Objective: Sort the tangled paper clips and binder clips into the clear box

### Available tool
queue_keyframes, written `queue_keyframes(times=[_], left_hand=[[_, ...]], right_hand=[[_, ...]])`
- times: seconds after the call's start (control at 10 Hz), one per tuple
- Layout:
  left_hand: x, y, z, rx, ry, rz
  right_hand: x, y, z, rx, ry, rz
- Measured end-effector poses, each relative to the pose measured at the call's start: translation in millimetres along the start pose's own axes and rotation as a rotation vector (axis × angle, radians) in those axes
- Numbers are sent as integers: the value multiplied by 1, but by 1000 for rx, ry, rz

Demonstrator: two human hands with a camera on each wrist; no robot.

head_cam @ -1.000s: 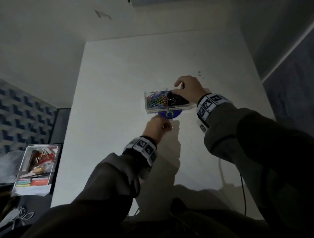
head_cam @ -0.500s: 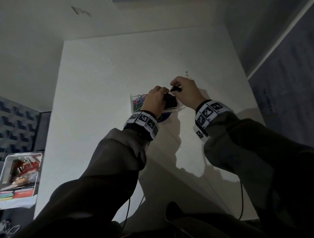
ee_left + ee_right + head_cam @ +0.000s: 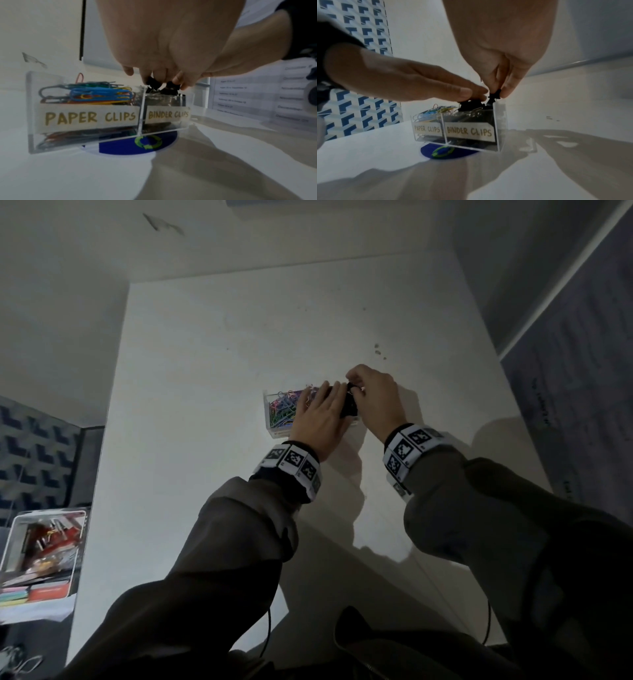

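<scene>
A clear two-part box (image 3: 267,413) stands mid-table, labelled PAPER CLIPS (image 3: 85,117) and BINDER CLIPS (image 3: 469,132). Coloured paper clips (image 3: 282,410) (image 3: 96,93) fill its left compartment. Black binder clips (image 3: 154,83) heap above the rim of the right one. My left hand (image 3: 327,395) lies over the box with straight fingers (image 3: 462,92) resting on the heaped black clips. My right hand (image 3: 356,386) (image 3: 499,93) hangs over the right compartment and pinches one small black binder clip (image 3: 494,94) between thumb and fingertips. The box's far side is hidden by the hands.
A blue disc with green recycling arrows (image 3: 130,146) lies under the box's front edge. An open tray of red items and coloured notes (image 3: 41,549) sits off the table's left edge. Dark specks (image 3: 378,354) mark the white table (image 3: 205,405); a wall runs along the right.
My left hand rose from the table in front of the box onto its top, and its fingers have straightened over the binder clips. The right hand stays at the right compartment, pinching a clip.
</scene>
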State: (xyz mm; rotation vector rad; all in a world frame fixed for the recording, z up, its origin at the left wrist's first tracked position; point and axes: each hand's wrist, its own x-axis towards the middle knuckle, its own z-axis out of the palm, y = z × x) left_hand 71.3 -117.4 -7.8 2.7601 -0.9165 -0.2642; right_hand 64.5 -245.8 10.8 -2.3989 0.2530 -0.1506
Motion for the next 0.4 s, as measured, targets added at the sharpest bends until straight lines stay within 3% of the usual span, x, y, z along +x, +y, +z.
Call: queue_keyframes(times=[0.2,0.3,0.4], left_hand=[[8,-2,4,-90,50,-31],[8,-5,4,-113,42,-95],[9,-9,9,-24,7,-97]], right_hand=[[4,3,9,-59,-24,41],[0,6,6,94,-112,90],[-5,15,8,173,-89,123]])
